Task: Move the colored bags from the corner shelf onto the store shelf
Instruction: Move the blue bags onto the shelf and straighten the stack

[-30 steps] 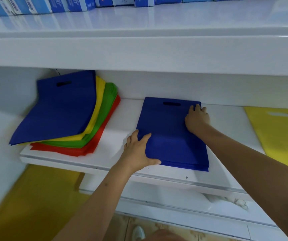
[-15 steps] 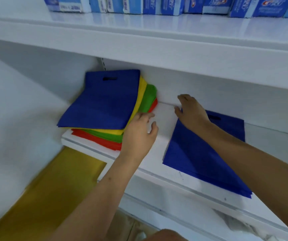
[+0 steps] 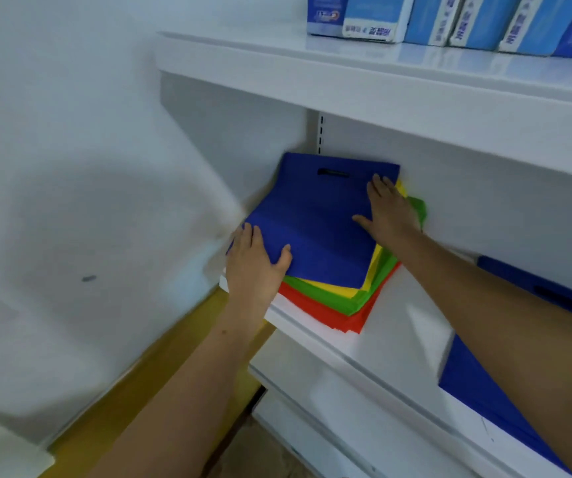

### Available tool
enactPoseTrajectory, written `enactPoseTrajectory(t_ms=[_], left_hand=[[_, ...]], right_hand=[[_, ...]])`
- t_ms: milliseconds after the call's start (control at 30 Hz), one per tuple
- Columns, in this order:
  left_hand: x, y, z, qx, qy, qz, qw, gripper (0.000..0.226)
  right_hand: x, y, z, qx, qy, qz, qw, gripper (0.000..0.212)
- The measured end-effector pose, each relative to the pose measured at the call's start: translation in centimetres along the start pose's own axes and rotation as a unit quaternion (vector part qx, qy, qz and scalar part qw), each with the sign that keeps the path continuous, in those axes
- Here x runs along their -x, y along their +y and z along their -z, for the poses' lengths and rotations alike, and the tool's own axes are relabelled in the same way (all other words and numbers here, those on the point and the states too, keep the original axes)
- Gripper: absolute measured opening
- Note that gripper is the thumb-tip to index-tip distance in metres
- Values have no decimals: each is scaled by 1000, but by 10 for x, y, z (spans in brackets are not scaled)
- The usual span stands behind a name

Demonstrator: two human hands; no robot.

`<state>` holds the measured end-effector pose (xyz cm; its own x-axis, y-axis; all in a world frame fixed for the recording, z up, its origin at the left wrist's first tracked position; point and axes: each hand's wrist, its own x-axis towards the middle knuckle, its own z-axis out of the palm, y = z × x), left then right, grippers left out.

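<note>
Both arms reach forward: left hand [image 3: 255,263] grips the blue bag's [image 3: 315,222] corner, right hand [image 3: 389,212] lies spread flat on it.

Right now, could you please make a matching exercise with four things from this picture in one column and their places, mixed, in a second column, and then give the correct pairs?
Things:
1. blue bag
2. red bag
3. boxes
4. left hand

Places:
A. on the top shelf
B. at the bottom of the corner pile
C. on top of the corner pile
D. at the near left corner of the pile, thumb on the top bag

Pairs: 1-C, 2-B, 3-A, 4-D
</note>
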<state>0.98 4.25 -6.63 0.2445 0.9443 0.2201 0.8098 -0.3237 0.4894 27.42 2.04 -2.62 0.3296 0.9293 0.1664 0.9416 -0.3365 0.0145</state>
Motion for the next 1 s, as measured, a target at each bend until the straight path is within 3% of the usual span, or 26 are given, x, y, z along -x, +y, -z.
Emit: enactPoseTrajectory(t_ms=[133, 333, 467, 567, 667, 800, 1000], left_hand=[[-1, -2, -8, 0, 22, -28, 999, 69], [0, 6, -8, 2, 55, -96, 994, 37], [5, 15, -1, -3, 71, -115, 991, 12], [15, 26, 13, 77, 96, -77, 989, 8], [38, 58, 20, 141, 123, -99, 977, 11], [73, 112, 9, 205, 84, -145, 964, 14], [133, 184, -38, 252, -66, -204, 944, 17]], right_hand=[[-1, -13, -23, 53, -1, 14, 999, 50], [10, -21, -24, 36, 34, -27, 998, 27], [18, -23, -13, 14, 34, -20, 999, 27], [31, -13, 3, -23, 47, -11, 999, 29], [56, 14, 17, -14, 77, -35, 996, 29], [103, 75, 28, 11, 78, -106, 991, 29], [191, 165, 23, 5, 66, -235, 970, 27]])
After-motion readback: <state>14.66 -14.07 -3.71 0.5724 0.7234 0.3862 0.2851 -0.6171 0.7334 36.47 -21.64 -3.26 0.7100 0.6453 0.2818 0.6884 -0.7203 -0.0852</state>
